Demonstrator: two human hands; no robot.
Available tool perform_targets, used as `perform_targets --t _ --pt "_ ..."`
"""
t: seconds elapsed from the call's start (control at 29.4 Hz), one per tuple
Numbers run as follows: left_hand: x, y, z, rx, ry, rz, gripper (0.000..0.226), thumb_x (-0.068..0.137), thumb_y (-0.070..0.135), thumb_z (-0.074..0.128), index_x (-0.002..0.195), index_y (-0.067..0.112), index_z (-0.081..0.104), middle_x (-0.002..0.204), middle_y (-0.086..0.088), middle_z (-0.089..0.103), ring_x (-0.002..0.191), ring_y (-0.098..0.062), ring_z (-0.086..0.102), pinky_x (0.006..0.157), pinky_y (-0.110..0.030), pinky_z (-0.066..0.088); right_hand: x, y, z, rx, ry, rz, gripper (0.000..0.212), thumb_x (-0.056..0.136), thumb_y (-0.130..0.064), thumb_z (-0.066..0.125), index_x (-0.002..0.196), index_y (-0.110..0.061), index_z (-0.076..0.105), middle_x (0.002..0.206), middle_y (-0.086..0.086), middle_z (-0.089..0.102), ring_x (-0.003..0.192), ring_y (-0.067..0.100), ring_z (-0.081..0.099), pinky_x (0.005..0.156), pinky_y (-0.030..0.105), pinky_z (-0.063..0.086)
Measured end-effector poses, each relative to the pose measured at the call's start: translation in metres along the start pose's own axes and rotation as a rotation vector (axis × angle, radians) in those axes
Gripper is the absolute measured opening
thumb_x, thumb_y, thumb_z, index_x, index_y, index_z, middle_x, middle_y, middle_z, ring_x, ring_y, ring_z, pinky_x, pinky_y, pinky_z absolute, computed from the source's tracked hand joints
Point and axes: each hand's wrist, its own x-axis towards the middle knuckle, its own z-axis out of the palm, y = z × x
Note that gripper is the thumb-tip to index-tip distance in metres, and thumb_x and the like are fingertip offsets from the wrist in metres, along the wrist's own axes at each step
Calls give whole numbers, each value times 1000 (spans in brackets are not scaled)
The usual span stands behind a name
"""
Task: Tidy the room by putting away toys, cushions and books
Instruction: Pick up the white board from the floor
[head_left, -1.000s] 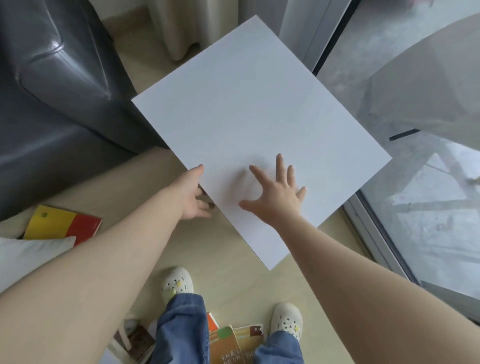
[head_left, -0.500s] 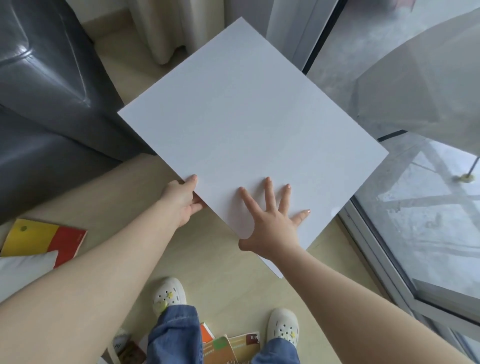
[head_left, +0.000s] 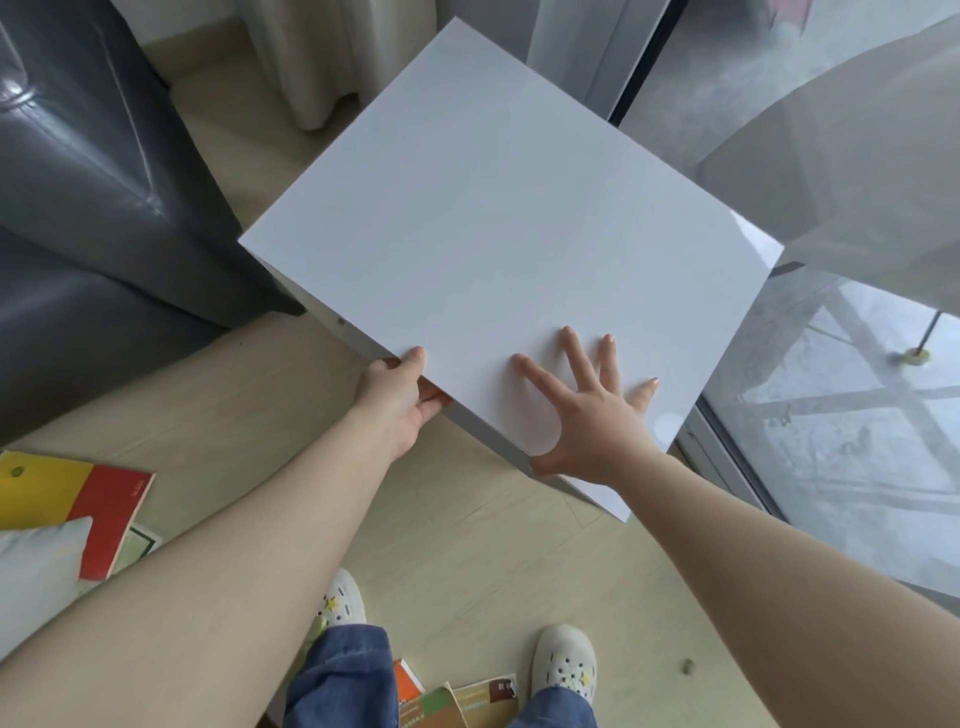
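A white square side table (head_left: 498, 218) stands in front of me between the sofa and the window. My left hand (head_left: 400, 400) grips its near left edge, thumb on top and fingers curled underneath. My right hand (head_left: 587, 410) lies flat on the tabletop near the front corner, fingers spread. A yellow and red book (head_left: 78, 499) lies on the floor at the left, partly under a white cushion (head_left: 36, 577). Several more books (head_left: 457, 701) lie on the floor by my feet.
A dark grey leather sofa (head_left: 93, 218) fills the left side. A glass window wall with its metal frame (head_left: 727, 457) runs along the right. Cream curtains (head_left: 311, 57) hang behind the table. The floor is pale wood (head_left: 467, 561).
The table has shifted toward me and lower in view, showing its near side edge. My left hand has slid along the edge; my right hand moved nearer the front corner with fingers spread wider.
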Motion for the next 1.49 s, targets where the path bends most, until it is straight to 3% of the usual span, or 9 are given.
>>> perform_targets --t 0.2,0.41,0.54,0.75,0.92,1.02,1.22,1.39,1.49 --pt "-4 15 -5 129 -97 -45 14 99 2 40 94 11 51 91 -4 58 86 -21 58 98 -45 43 9 -7 -8 22 -22 41 109 66 -41 74 139 -59 -5 152 -10 -29 141 33 -28 102 75 8" --pt "-14 1 -36 467 -8 -28 38 99 18 45 136 14 38 129 -7 48 116 -26 53 99 -43 42 3 -34 -10 25 -97 130 106 79 -29 71 145 -46 -9 155 -4 -25 144 35 -16 105 70 14" --pt "-31 -21 -70 515 106 -45 26 97 15 46 122 14 51 89 -3 56 73 -17 56 69 -29 42 -38 -73 9 163 90 21 76 91 -28 52 149 -37 3 159 -3 -9 147 25 -7 117 50 5" --pt "-77 -67 -77 434 188 -30 11 95 12 44 100 19 52 80 1 54 84 -22 58 74 -29 42 -87 -67 36 312 94 4 58 91 -25 49 145 -27 26 157 -2 11 143 20 16 114 35 17" --pt "-128 -129 -92 344 241 -105 22 94 12 44 74 20 51 75 -1 53 74 -19 56 67 -26 38 -106 -33 39 672 186 358 54 88 -21 49 139 -10 34 145 6 32 125 28 41 102 39 37" --pt "-133 -142 -94 310 263 -105 22 92 13 45 72 20 51 74 -2 52 70 -17 55 66 -25 36 -94 -23 29 1013 30 585 54 87 -20 54 133 -3 31 126 11 42 105 29 47 85 36 44" --pt "-134 -149 -84 289 245 -57 17 93 15 48 78 23 52 76 2 56 73 -15 58 69 -26 39 -85 -17 38 1353 -17 677 44 88 -21 52 129 -7 46 78 1 39 60 15 31 53 28 24" --pt "-130 -158 -80 275 232 -75 17 94 17 47 79 23 51 77 2 55 72 -15 57 78 -31 40 -91 -22 48 1435 -20 667 36 89 -10 47 125 -6 49 74 -1 37 63 14 34 55 26 27" --pt "-127 -157 -77 252 205 -80 17 95 18 47 79 23 51 78 2 55 69 -12 56 80 -31 40 -91 -33 49 1502 -39 625 34 92 -7 46 125 -4 50 98 7 51 90 17 50 82 23 40"
